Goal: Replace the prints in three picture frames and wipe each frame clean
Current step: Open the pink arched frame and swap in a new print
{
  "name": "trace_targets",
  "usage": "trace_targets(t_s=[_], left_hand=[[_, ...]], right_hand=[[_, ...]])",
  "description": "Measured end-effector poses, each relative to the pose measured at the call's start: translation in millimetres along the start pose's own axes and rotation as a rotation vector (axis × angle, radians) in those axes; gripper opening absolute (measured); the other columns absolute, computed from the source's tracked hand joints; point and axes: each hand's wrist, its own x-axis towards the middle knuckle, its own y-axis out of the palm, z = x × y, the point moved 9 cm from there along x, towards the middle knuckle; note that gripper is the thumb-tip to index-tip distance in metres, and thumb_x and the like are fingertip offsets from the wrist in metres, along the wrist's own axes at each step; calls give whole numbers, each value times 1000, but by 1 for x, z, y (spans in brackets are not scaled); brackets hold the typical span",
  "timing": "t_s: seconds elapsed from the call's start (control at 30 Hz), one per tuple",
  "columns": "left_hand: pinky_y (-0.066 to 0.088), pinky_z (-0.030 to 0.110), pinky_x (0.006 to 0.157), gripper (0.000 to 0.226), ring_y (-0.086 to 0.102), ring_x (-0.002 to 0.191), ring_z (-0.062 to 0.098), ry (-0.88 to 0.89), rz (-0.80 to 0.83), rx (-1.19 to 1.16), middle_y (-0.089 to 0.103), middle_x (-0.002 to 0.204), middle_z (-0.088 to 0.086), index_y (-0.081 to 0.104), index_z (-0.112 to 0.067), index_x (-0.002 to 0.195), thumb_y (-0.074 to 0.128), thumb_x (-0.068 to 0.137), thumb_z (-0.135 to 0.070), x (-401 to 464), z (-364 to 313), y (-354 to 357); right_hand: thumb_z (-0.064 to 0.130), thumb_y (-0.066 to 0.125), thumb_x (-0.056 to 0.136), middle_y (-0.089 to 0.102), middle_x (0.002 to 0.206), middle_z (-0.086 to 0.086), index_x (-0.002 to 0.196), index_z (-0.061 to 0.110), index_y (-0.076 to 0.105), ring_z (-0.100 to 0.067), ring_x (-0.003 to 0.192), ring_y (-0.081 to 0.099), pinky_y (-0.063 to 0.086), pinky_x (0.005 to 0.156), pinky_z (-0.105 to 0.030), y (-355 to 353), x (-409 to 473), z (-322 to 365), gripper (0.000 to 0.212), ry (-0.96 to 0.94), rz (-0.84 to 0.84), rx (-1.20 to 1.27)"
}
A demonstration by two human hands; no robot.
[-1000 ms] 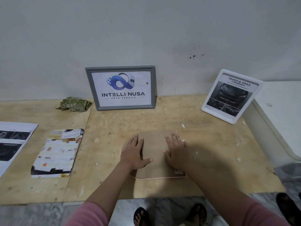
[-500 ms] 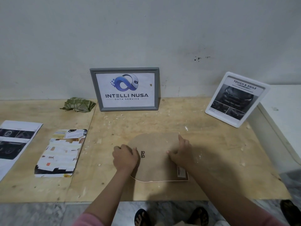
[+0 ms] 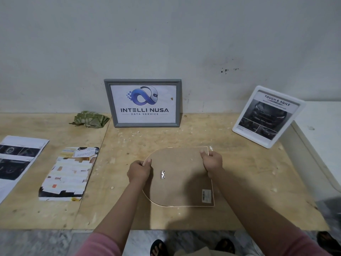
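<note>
At the near edge of the plywood bench [image 3: 239, 191], a person works on the third frame [image 3: 181, 179], an arch-shaped one lying face down with its brown backing and small metal hanger [image 3: 162, 174] showing. The left hand [image 3: 138, 172] grips the rounded left edge, fingers [image 3: 147, 162] curled over the rim; the right hand [image 3: 212, 162] pinches the far right corner, thumb on the backing. Both hands are closed on the frame, neither spread wide. Whether the far edge is raised off the bench cannot be told.

The step appears to be lifting or turning the frame over. It would go best with both hands rising together, the frame kept level and the backing pressed so that the print inside does not slip.

To the left lie a loose print [image 3: 68, 174] and, at the bench's edge, another sheet [image 3: 16, 159]. Farther back, a crumpled green cloth [image 3: 89, 119] sits near the wall, just beside the grey frame [image 3: 142, 102], which stands upright against the wall. A white frame [image 3: 267, 116] leans tilted at far right.
</note>
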Motion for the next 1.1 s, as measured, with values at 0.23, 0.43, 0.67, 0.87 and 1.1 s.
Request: trace_targets(t_s=[0.23,0.43,0.67,0.87,1.1], left_hand=[[47,32,75,23,65,89,31,-16,30,-80,65,79,8,58,-17,67,69,80,-31,3,1,2],[45,31,76,24,63,88,31,-39,-32,-84,65,79,6,59,-18,69,67,80,-38,3,5,-2],[48,34,79,18,62,84,26,61,121,-92,67,91,8,65,-13,89,74,77,-22,3,6,3],[42,27,72,36,58,82,22,153,123,-9,63,90,3,63,-11,100,82,68,-14,-8,0,1],[39,27,71,33,57,81,22,162,53,-12,62,88,3,64,-10,96,81,69,-15,-9,-9,-10]], right_hand=[[14,67,83,35,54,-2,50,15,37,-17,55,34,28,55,-29,-1,0,0,45,7,-19,3],[20,69,83,57,70,-6,71,9,60,-20,66,52,39,60,-25,1,0,3,19,-91,45,-119],[-13,64,76,63,110,-6,129,10,49,-20,96,61,50,85,-27,15,-17,-3,60,-171,541,-155],[-3,76,70,71,91,-20,86,4,68,-25,77,64,54,80,-42,-4,-7,-17,19,-95,305,-182],[-3,71,77,69,96,-18,105,5,59,-27,80,66,55,74,-36,-3,-16,-17,31,-88,431,-115]])
